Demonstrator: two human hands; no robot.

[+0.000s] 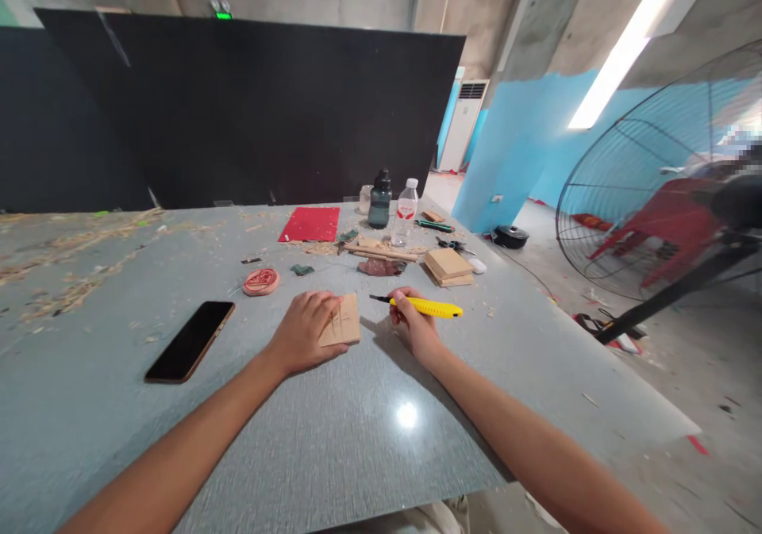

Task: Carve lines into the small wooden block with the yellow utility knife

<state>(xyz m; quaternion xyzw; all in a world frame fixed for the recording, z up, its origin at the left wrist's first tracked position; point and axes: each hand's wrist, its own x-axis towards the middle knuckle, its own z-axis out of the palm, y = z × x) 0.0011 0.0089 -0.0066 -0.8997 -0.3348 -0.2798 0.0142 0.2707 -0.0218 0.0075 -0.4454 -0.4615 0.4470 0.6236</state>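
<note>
My left hand (308, 324) lies over the left part of a small square wooden block (350, 324), its thumb along the near edge and fingers across the top. Dark lines are marked or cut on the block's face. Just to the right, my right hand (412, 324) is closed around a yellow utility knife (440, 309). The knife's dark blade points left toward the block and is apart from it. A round wooden disc with a red carved design (260, 282) lies beyond my left hand.
A phone (190, 342) lies at left. Stacked wooden blocks (448, 265), wood sticks (381, 253), a red sheet (309, 224), a clear bottle (406, 215) and a dark bottle (379, 201) are farther back. Shavings litter the grey table (333, 439). A large fan (667, 177) stands at right.
</note>
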